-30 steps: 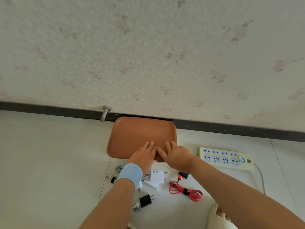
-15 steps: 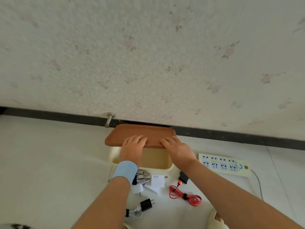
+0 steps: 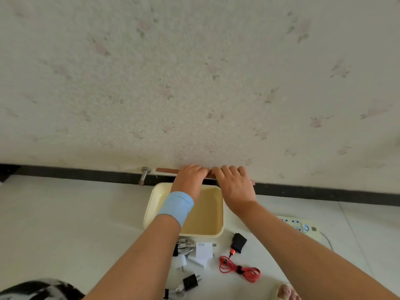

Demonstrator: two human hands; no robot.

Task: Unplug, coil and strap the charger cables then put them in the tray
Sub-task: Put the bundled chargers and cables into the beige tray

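Note:
A cream tray [image 3: 149, 210] lies on the floor by the wall. Above it, a brown tray [image 3: 166, 170] stands on edge against the wall. My left hand [image 3: 190, 180] and my right hand [image 3: 234, 185] both hold its upper rim, fingers curled over it. In front of the cream tray lie a white 90W charger [image 3: 203, 250] with coiled white cable [image 3: 184, 246], a black charger [image 3: 239, 242] with a strapped red cable [image 3: 240, 270], and a black plug [image 3: 190, 283] with white cable.
A cream power strip [image 3: 303, 227] lies at the right, part hidden by my right arm. A metal door stop [image 3: 144, 176] sticks out of the dark skirting left of the trays. A slipper and toes [image 3: 284, 292] show at the bottom.
Both hands have lifted the brown tray off the cream tray and tilted it up until it stands against the wall. The cream tray underneath is now uncovered.

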